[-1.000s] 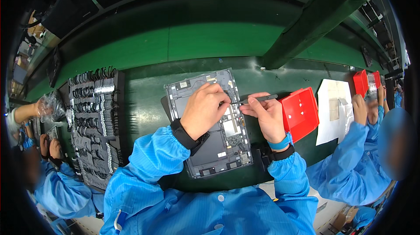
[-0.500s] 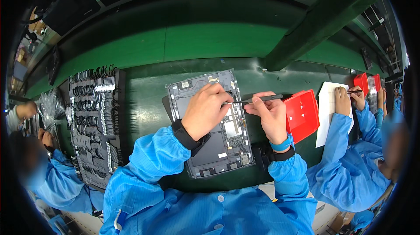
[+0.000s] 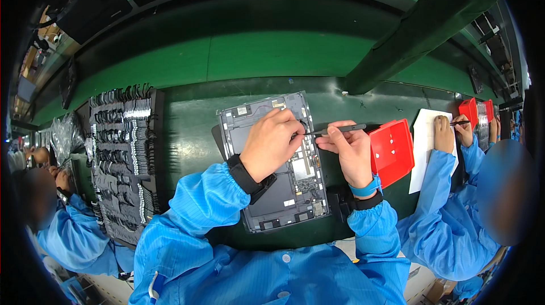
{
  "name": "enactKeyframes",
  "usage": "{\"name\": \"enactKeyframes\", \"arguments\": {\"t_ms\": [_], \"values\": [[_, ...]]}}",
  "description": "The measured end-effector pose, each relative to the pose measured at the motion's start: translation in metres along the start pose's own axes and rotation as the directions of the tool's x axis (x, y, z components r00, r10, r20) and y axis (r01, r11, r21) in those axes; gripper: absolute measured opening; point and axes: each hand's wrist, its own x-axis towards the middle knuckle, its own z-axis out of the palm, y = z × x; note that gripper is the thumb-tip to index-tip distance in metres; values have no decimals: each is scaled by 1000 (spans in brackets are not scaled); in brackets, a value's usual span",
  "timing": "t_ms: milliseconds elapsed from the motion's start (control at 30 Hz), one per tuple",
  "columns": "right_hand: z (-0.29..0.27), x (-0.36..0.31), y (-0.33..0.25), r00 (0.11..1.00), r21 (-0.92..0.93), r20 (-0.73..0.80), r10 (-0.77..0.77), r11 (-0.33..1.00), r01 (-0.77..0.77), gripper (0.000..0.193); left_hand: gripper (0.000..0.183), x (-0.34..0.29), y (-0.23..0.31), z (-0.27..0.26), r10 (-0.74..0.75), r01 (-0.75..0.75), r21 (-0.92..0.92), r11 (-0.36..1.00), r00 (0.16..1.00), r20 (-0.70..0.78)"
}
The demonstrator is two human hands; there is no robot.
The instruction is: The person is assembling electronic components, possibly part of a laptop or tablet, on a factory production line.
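An opened, flat grey electronic device (image 3: 264,200), tablet-like, lies before me with its circuit board and dark panels showing. Above its upper middle, my left hand (image 3: 272,143) is closed, thumb and fingertips pinched together; whatever sits between them is too small to make out. My right hand (image 3: 352,154) hovers at the device's right edge, closed round dark tweezers (image 3: 349,128). Their thin tip points left and reaches close to my left fingertips. Part of the board is hidden under my left hand.
Right of my right hand stands a red tray (image 3: 392,157) with a few small white bits. A black rack of cables or small parts (image 3: 122,163) lies left. Co-workers sit on both sides; the right one's hands rest over a white sheet (image 3: 423,140). A dark green post (image 3: 409,38) rises behind.
My left hand has shifted slightly right and its fingers have moved a little nearer the tweezers' tip. My right hand and the device stay nearly where they were.
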Motion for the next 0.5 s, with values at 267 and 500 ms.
{"name": "enactKeyframes", "arguments": {"t_ms": [267, 500], "values": [[0, 0, -8, 996, -143, -18, -87, 986, 83, 13, 9, -1, -1, 0, -17, 17, -16, 1000, 1000, 19], [-2, 1, -7, 995, -167, -9, -96, 982, 93, 13, 13, -3, 0, 0, -40, 41, -31, 999, 999, 26]]}}
